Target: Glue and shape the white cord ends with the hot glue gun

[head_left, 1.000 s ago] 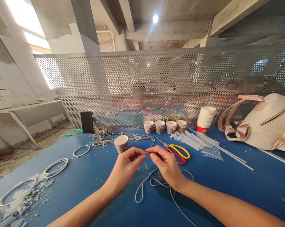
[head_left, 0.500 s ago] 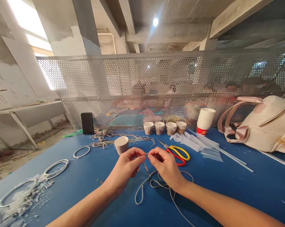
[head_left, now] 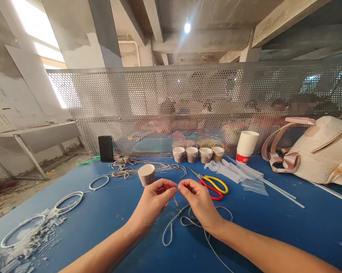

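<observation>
Your left hand (head_left: 152, 201) and right hand (head_left: 199, 201) meet just above the blue desk (head_left: 273, 227), each grip pinched together, thumb against forefinger, on the tip of a thin grey cord (head_left: 188, 222). Holding the end between both pinches keeps the short tip taut and close under your eyes, where such fine work is easiest to see. The rest of the cord trails down from your right hand and lies in loose loops on the desk under your wrists, slack so it does not pull on the tip.

A paper cup (head_left: 146, 174) stands just beyond your left hand, and the scissors (head_left: 213, 184) lie just beyond your right, both within easy reach. Farther back, four small wrapped cups (head_left: 198, 154) stand in a row by the perforated screen (head_left: 171, 110), likely set aside out of the way beside a stack of cups (head_left: 247, 146).
</observation>
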Tool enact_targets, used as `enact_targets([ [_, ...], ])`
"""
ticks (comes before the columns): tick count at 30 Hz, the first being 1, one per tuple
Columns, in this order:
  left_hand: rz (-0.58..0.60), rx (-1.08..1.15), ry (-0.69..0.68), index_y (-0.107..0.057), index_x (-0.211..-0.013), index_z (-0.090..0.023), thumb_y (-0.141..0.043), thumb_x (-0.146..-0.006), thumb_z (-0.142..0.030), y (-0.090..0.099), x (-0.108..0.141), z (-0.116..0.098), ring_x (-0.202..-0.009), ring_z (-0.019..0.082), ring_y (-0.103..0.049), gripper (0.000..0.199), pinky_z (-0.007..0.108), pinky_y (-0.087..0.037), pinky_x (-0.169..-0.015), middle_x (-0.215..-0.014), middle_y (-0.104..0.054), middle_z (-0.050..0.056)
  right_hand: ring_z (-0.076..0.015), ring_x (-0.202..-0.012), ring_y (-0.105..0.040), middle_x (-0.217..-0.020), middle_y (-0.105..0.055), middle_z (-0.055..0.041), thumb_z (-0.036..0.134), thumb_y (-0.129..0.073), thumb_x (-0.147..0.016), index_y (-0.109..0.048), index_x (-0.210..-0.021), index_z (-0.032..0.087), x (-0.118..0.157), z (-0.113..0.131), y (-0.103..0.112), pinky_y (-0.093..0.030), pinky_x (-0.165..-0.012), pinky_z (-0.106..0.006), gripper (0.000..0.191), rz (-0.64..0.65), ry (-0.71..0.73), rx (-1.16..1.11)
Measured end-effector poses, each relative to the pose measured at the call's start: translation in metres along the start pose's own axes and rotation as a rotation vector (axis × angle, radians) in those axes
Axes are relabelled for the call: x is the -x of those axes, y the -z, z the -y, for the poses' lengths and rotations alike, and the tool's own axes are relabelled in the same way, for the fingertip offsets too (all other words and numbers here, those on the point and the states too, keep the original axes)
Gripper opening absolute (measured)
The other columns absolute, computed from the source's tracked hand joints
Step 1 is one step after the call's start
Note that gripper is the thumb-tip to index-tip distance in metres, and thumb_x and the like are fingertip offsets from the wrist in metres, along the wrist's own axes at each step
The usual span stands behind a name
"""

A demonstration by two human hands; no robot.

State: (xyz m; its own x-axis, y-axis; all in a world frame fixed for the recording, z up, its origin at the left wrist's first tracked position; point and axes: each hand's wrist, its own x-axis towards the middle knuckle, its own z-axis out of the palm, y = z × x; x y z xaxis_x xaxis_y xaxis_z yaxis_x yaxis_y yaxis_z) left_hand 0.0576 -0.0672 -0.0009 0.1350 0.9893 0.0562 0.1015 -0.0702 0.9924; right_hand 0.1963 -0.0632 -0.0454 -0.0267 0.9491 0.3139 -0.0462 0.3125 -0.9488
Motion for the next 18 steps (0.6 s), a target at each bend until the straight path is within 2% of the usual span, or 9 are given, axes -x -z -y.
enact_targets([
  [4,-0.032,-0.013,-0.024,-0.065,-0.065,-0.017,-0.069,-0.065,-0.039,-0.0011,0.0002,-0.0001,-0.043,0.008,-0.026,0.022,0.024,-0.017,-0.043,-0.041,-0.035,-0.008,-0.0115,-0.058,-0.040,-0.063,-0.049,0.0026,0.047,-0.057,-0.080,-0.060,-0.076,0.018,0.0018,0.0008,-0.0011,-0.036,-0.052,-0.022,0.029,0.009,-0.014,-0.022],
  [7,-0.014,0.024,-0.003,-0.064,-0.064,-0.017,-0.069,-0.065,-0.040,0.0004,-0.0012,0.0012,-0.043,0.007,-0.024,0.023,0.024,-0.016,-0.043,-0.041,-0.033,-0.008,-0.0114,-0.058,-0.040,-0.063,-0.048,0.0028,0.047,-0.057,-0.081,-0.059,-0.077,0.018,0.0022,0.0020,-0.0013,-0.036,-0.051,-0.022,0.030,0.015,-0.017,-0.026],
  [14,0.076,0.193,0.156,-0.056,-0.060,-0.018,-0.073,-0.061,-0.041,0.0060,-0.0066,0.0034,-0.042,0.006,-0.018,0.029,0.022,-0.013,-0.043,-0.045,-0.029,-0.010,-0.0116,-0.056,-0.038,-0.062,-0.047,0.0029,0.050,-0.055,-0.082,-0.059,-0.079,0.019,0.0013,0.0050,0.0002,-0.035,-0.050,-0.023,0.032,0.027,0.020,0.033],
  [18,0.098,0.234,0.227,-0.054,-0.062,-0.017,-0.073,-0.062,-0.039,0.0086,-0.0077,0.0033,-0.044,0.005,-0.023,0.029,0.021,-0.015,-0.043,-0.051,-0.036,-0.008,-0.0120,-0.057,-0.039,-0.064,-0.046,0.0021,0.051,-0.052,-0.084,-0.059,-0.080,0.019,0.0006,0.0061,0.0011,-0.035,-0.050,-0.023,0.033,0.020,0.058,0.084],
])
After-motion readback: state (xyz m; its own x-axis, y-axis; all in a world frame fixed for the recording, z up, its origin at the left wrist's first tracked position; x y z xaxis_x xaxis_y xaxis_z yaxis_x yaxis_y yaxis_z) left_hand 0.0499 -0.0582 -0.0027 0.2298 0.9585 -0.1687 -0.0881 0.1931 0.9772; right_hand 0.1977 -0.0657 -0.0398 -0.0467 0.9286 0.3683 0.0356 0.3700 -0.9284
